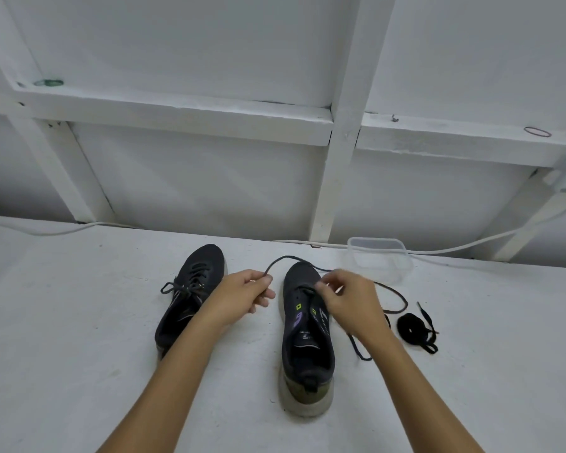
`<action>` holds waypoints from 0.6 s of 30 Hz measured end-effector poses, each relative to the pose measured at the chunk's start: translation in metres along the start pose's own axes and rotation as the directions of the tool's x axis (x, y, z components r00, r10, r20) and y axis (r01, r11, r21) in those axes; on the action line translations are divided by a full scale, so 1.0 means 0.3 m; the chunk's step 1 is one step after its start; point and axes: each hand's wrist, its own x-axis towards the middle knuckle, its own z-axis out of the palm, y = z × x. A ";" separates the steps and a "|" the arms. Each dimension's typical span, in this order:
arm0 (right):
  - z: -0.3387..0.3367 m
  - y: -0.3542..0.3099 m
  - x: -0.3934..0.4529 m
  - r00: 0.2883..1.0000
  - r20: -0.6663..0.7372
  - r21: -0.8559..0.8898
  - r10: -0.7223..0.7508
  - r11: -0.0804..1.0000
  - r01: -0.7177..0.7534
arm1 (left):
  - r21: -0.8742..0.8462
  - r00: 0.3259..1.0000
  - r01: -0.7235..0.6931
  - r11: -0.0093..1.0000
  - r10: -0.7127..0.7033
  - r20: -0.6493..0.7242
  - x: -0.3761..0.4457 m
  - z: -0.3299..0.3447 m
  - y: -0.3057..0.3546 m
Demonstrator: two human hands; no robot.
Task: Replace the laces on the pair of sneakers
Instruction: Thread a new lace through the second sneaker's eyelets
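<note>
Two hands on lace (283, 258) | left fingers (264, 280) pinch end | right grip blurred

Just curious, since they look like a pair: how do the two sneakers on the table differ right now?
The left sneaker has its lace threaded through the eyelets; the right sneaker is mostly unlaced, showing its purple tongue. No hand touches the left sneaker, while over the right one the right hand works and the left hand pinches a loose lace. Both are dark, toes pointing away.
</note>
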 end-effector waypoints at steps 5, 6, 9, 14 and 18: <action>0.051 0.016 -0.024 0.970 0.240 -0.001 0.051 0.999 -0.052 | -0.236 0.999 0.008 0.972 0.003 0.048 -0.007 0.054 -0.021; 0.056 0.016 -0.021 0.964 0.256 0.016 0.074 0.997 -0.081 | -0.249 0.999 0.001 0.969 0.008 0.036 -0.008 0.069 -0.029; 0.058 0.006 -0.012 0.928 0.335 0.101 0.160 0.974 -0.204 | -0.199 0.997 -0.051 0.979 0.038 -0.069 -0.014 0.109 -0.054; 0.075 -0.017 -0.005 0.910 0.364 0.111 0.199 0.961 -0.254 | -0.101 0.976 -0.119 0.988 0.098 -0.194 -0.018 0.122 -0.083; 0.104 -0.039 -0.019 0.896 0.374 0.269 0.238 0.897 -0.350 | -0.065 0.951 -0.160 0.985 0.137 -0.277 -0.017 0.117 -0.082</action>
